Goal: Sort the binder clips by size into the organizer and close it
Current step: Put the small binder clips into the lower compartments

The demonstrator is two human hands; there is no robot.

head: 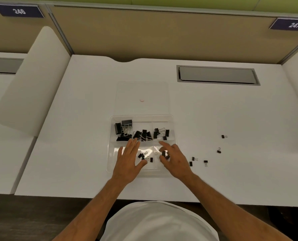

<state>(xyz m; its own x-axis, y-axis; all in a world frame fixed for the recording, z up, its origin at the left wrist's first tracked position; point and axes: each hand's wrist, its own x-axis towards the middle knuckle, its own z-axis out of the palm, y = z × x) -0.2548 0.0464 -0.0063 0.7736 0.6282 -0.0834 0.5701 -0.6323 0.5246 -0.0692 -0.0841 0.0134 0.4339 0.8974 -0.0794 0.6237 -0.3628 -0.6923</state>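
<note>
Left hand lies spread on the organizer; right hand pinches a small binder clip: release low into its compartment.

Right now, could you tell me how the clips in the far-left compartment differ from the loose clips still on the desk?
The far-left compartment clips are the largest in view; the loose clips are tiny. The compartment clips are piled together, touching, inside the clear organizer; the loose ones lie scattered singly on the white desk, to the right of the right hand. Both sets are black with silver wire handles.
</note>
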